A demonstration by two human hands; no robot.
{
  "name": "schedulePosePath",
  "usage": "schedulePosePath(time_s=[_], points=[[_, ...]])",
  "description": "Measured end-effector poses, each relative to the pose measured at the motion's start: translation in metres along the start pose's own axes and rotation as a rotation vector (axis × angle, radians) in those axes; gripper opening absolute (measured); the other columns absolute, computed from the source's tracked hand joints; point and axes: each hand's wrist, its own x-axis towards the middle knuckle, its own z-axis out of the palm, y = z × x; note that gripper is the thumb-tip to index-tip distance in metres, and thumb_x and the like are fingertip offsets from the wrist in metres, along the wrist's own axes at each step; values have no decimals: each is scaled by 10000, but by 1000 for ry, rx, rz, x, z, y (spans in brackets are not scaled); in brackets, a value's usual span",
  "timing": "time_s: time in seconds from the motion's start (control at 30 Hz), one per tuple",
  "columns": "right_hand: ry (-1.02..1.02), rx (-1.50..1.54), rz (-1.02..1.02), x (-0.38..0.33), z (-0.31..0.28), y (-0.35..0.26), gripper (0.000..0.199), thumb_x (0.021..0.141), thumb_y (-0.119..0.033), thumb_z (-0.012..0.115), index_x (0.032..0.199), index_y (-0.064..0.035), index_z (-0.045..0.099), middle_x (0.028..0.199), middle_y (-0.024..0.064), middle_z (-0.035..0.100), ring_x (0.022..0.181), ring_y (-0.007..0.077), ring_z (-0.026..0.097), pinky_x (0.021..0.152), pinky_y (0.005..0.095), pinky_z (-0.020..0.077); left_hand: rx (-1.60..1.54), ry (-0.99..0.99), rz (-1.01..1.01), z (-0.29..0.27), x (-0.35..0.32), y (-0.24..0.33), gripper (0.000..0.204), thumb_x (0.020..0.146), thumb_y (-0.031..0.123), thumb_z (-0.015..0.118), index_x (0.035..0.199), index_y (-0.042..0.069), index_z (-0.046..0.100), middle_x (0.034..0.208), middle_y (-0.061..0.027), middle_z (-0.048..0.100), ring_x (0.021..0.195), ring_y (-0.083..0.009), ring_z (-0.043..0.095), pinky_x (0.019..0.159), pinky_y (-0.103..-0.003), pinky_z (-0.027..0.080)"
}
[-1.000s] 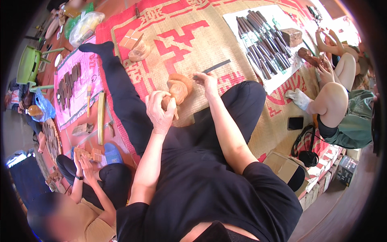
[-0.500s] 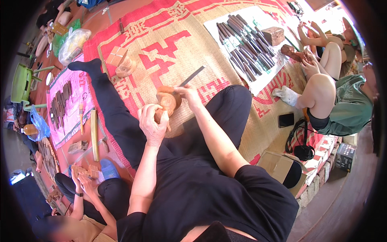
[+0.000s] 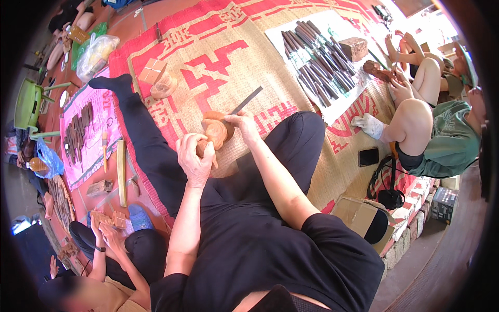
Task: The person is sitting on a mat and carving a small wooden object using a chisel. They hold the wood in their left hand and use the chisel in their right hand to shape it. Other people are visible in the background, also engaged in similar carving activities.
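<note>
A reddish-brown wood carving with rounded shapes is between my hands, above the woven mat in front of my lap. My left hand is closed round its near end, thumb on the side towards me. Against its right side my right hand pinches a flat, dark carving chisel. The chisel's straight strip sticks out up and to the right, past my fingers. Its other end is hidden by my right hand and the carving.
Several dark-handled carving tools lie on a white cloth at the far right, by a wood block. Another carved piece rests beyond my left leg. A co-worker sits at right, another at lower left.
My right hand has shifted slightly, with the chisel still in it; my left hand keeps its hold on the carving. At lower left, another person's raised hand has come into sight.
</note>
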Motion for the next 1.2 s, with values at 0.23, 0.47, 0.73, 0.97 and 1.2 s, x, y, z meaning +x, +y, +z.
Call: schedulePosePath(time_s=[0.23,0.47,0.73,0.97,1.2], points=[[227,147,50,18,-25,2,92,803,-76,663,874,-31,625,794,97,687,694,170,660,654,304,528,14,-41,56,1,1,6,154,695,133,665,817,62,604,852,-84,601,838,-281,549,799,-373,439],[15,-54,11,6,-5,-4,121,796,-96,683,889,-36,636,789,71,685,735,148,656,698,287,506,31,-56,99,2,-3,7,172,687,155,661,822,68,601,844,-83,594,824,-282,548,800,-382,436],[42,-4,45,6,-6,-15,127,790,-98,683,895,-28,667,818,79,691,748,142,648,735,311,503,36,-84,105,-1,-5,7,181,678,156,669,823,74,598,841,-80,592,826,-282,543,795,-382,438],[163,17,-23,18,-26,-8,94,773,-66,680,853,-17,665,795,87,692,694,147,647,690,281,507,25,-111,163,0,-4,7,193,666,159,682,819,78,596,841,-73,592,839,-282,547,792,-380,443],[27,-30,-11,4,-3,-13,86,766,-68,676,835,-17,667,781,80,682,658,140,639,633,277,505,25,-116,149,-2,-6,6,193,662,163,685,812,81,595,842,-72,590,839,-286,544,806,-387,444]])
